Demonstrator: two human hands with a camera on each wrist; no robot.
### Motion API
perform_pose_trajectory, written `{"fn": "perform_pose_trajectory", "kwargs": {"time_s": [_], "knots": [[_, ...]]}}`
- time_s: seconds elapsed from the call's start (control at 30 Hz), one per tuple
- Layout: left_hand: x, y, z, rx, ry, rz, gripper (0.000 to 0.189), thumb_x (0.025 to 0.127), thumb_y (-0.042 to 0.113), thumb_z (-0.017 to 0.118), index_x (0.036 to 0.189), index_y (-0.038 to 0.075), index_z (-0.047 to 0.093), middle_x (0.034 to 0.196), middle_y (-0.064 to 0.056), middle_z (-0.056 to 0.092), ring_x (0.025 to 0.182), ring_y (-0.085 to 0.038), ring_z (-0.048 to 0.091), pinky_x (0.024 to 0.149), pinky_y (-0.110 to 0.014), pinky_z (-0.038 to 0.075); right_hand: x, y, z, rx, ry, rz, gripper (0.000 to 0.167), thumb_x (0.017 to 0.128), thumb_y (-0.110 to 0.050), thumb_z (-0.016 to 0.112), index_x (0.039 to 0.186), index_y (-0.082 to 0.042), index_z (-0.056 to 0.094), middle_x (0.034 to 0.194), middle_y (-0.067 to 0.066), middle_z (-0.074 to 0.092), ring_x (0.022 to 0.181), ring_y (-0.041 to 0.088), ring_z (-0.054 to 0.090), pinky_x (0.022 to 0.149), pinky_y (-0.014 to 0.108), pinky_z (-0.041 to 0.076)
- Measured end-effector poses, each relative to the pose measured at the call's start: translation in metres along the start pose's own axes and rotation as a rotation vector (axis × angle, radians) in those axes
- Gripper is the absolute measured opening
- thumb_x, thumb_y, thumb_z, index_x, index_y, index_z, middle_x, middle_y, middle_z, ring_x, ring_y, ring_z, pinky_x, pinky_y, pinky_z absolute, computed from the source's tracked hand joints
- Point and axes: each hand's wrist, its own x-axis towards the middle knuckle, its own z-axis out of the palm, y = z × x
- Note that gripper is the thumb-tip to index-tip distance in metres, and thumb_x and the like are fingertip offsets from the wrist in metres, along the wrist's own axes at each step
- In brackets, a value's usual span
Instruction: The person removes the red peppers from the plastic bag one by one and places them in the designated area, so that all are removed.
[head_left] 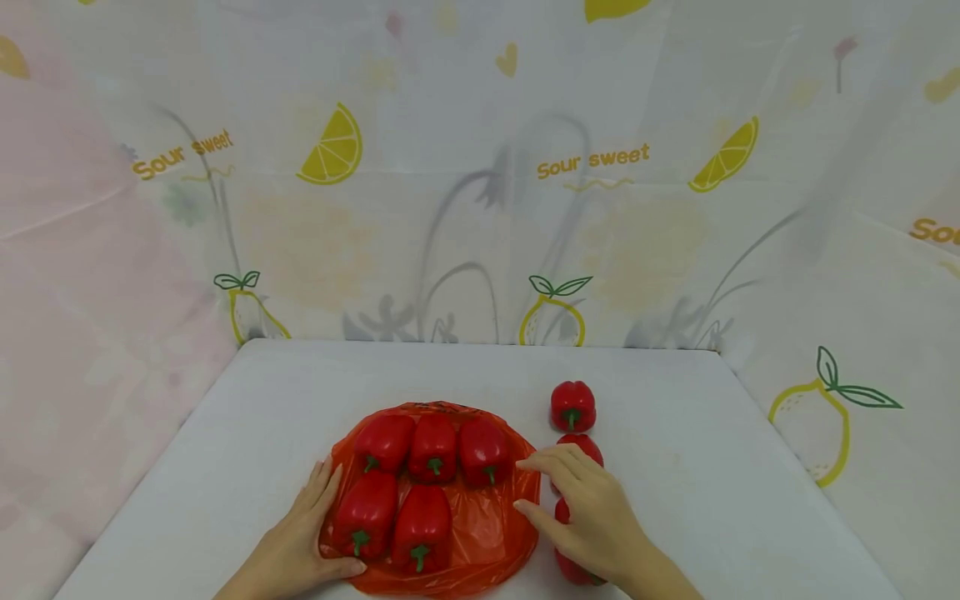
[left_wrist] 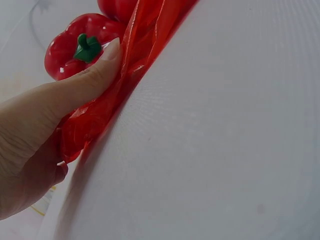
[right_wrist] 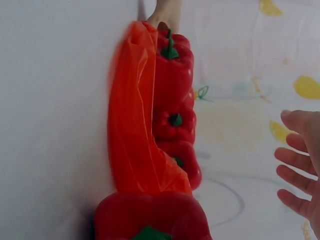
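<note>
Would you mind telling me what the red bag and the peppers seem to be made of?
Red bag: apparently thin, glossy plastic film, judging by its fine crinkles, soft folds and sharp highlights.

Peppers: smooth and shiny, with bright highlights; possibly moulded plastic or foam, since their shapes look so alike, though real peppers cannot be ruled out.

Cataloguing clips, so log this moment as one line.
left hand: touching red bag; right hand: empty, near bag's right side; in bag: five peppers; outside: three peppers

From here I read "Sour sweet" (head_left: 593, 161) on the cloth (head_left: 450, 233) beyond each hand, left (head_left: 300, 533) and right (head_left: 592, 512); farther right, a cut-off "Sou" (head_left: 932, 231).
</note>
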Motion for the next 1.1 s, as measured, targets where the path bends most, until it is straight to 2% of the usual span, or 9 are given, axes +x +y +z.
{"fn": "perform_pose_trajectory", "kwargs": {"time_s": [0.17, 0.6, 0.77, 0.87, 0.97, 1.1], "knots": [[0.0, 0.001, 0.0, -0.007, -0.011, -0.007, 0.129, 0.063, 0.067, 0.077, 0.152, -0.002, 0.015, 0.157, -0.026, 0.005, 0.136, -0.057, 0.015, 0.088, -0.069, 0.039, 0.006, -0.006, 0.008, 0.028, -0.016, -0.011, 0.03, 0.089, -0.036, 0.069, 0.112, -0.018, 0.063, 0.109, -0.008, 0.062, 0.1, 0.008, 0.057, 0.082, 0.025, 0.052], [-0.001, 0.001, -0.001, -0.006, -0.003, 0.003, 0.127, 0.064, 0.066, 0.077, 0.152, -0.002, 0.016, 0.157, -0.026, 0.005, 0.136, -0.056, 0.015, 0.088, -0.069, 0.04, 0.024, -0.022, 0.045, 0.108, -0.067, -0.087, 0.03, 0.088, -0.035, 0.069, 0.111, -0.017, 0.062, 0.109, -0.008, 0.063, 0.103, 0.007, 0.056, 0.084, 0.023, 0.051], [-0.001, 0.0, 0.003, -0.01, -0.001, -0.008, 0.127, 0.064, 0.068, 0.076, 0.152, -0.002, 0.017, 0.158, -0.025, 0.007, 0.136, -0.057, 0.016, 0.089, -0.07, 0.039, 0.028, -0.026, 0.056, 0.141, -0.112, -0.052, 0.031, 0.087, -0.033, 0.072, 0.111, -0.016, 0.063, 0.111, -0.008, 0.063, 0.105, 0.006, 0.055, 0.086, 0.021, 0.05], [-0.001, -0.001, 0.003, -0.01, -0.001, -0.012, 0.127, 0.064, 0.068, 0.076, 0.152, -0.002, 0.017, 0.158, -0.024, 0.007, 0.136, -0.057, 0.016, 0.089, -0.07, 0.039, 0.028, -0.028, 0.064, 0.124, -0.183, -0.017, 0.033, 0.088, -0.035, 0.07, 0.114, -0.016, 0.061, 0.113, -0.008, 0.062, 0.107, 0.007, 0.056, 0.093, 0.03, 0.049], [0.0, 0.0, 0.002, -0.01, -0.005, -0.012, 0.127, 0.063, 0.068, 0.076, 0.152, -0.002, 0.017, 0.158, -0.025, 0.006, 0.135, -0.057, 0.016, 0.089, -0.069, 0.04, 0.027, -0.03, 0.073, 0.104, -0.312, 0.01, 0.045, 0.089, -0.044, 0.066, 0.122, -0.015, 0.056, 0.12, -0.006, 0.059, 0.11, 0.008, 0.054, 0.095, 0.033, 0.048], [0.0, 0.0, 0.001, -0.01, -0.02, -0.015, 0.127, 0.064, 0.065, 0.077, 0.152, -0.002, 0.016, 0.157, -0.026, 0.005, 0.135, -0.058, 0.015, 0.088, -0.068, 0.04, 0.027, -0.033, 0.085, 0.121, -0.471, 0.057, 0.064, 0.087, -0.055, 0.063, 0.135, -0.014, 0.048, 0.129, -0.005, 0.053, 0.114, 0.011, 0.049, 0.091, 0.029, 0.049]]}}
